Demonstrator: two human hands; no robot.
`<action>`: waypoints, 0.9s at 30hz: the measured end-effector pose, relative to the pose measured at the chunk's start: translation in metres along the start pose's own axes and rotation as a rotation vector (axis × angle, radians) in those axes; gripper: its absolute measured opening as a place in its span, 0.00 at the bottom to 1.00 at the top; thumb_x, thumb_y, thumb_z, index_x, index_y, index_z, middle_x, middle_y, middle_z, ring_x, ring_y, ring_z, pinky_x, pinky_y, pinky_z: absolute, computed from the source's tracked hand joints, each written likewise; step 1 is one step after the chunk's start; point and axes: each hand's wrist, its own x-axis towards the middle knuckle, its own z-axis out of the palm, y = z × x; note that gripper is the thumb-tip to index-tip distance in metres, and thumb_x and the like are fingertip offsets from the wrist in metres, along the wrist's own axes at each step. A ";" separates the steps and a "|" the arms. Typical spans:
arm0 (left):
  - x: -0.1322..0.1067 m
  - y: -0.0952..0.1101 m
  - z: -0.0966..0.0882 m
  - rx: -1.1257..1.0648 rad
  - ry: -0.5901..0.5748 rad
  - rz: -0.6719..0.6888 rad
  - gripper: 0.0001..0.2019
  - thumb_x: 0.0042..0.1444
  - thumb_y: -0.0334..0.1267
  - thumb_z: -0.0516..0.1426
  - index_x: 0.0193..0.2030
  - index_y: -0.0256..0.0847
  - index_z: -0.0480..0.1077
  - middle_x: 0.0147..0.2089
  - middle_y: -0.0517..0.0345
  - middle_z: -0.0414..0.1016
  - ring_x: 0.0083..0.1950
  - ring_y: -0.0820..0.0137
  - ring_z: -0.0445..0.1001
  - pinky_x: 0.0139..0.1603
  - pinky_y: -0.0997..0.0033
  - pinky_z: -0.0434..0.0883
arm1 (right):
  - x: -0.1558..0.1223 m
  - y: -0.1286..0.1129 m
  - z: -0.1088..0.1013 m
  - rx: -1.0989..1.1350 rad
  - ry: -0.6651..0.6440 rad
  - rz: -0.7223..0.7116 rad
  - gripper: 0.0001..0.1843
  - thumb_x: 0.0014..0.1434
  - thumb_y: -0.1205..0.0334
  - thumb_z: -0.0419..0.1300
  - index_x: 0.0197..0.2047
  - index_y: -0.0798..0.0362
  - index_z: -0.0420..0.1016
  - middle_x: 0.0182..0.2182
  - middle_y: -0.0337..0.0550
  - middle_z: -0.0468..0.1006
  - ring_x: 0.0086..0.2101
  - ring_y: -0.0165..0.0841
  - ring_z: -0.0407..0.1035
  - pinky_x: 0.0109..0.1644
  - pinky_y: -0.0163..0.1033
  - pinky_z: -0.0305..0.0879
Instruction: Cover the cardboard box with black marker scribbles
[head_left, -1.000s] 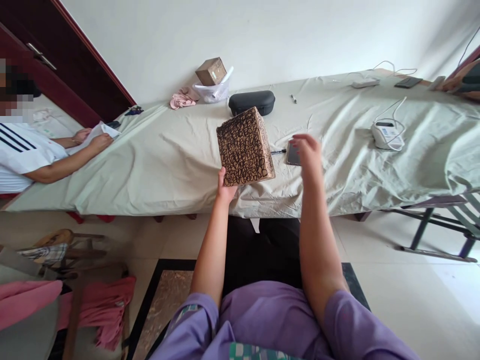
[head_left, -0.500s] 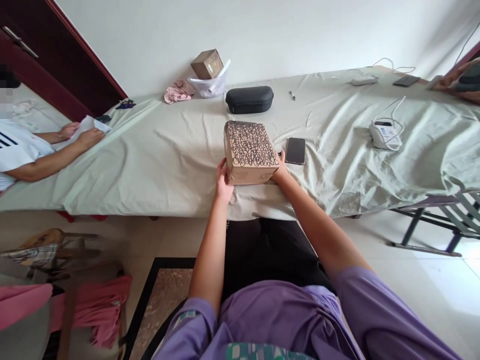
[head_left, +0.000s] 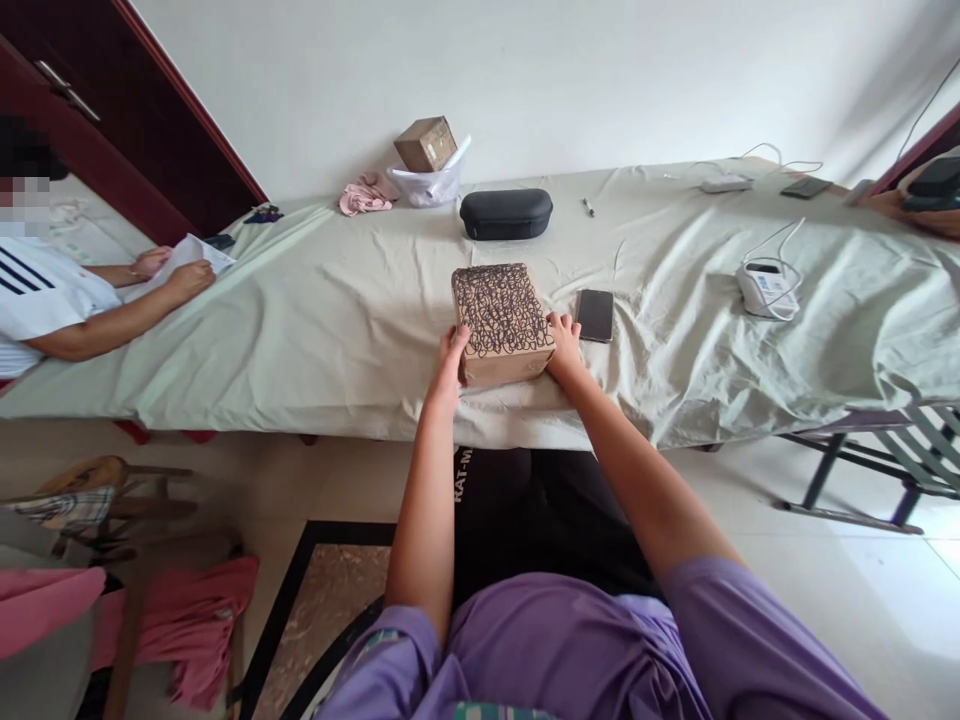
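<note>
A brown cardboard box [head_left: 501, 320], its top covered in black scribbles, rests flat on the cloth-covered table [head_left: 337, 310] near the front edge. My left hand [head_left: 452, 352] grips its left side and my right hand [head_left: 564, 340] grips its right side. A dark phone [head_left: 595, 315] lies just right of my right hand.
A black case [head_left: 505, 213], a pen [head_left: 588, 206], a plastic tub [head_left: 426, 187] topped by a small box [head_left: 425, 143] and pink cloth [head_left: 365, 195] lie further back. A white corded device [head_left: 763, 288] sits at the right. Another person [head_left: 67, 300] holds paper at the left end.
The box was tilted up in my left hand alone; it has come down flat onto the table, and my right hand has moved onto its right side.
</note>
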 end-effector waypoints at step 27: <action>-0.030 0.066 0.065 0.247 -0.187 0.143 0.23 0.54 0.49 0.72 0.54 0.45 0.79 0.62 0.48 0.79 0.72 0.47 0.69 0.73 0.54 0.65 | -0.039 -0.050 -0.095 1.313 0.029 0.073 0.35 0.63 0.30 0.56 0.62 0.43 0.77 0.61 0.40 0.77 0.69 0.41 0.63 0.72 0.53 0.67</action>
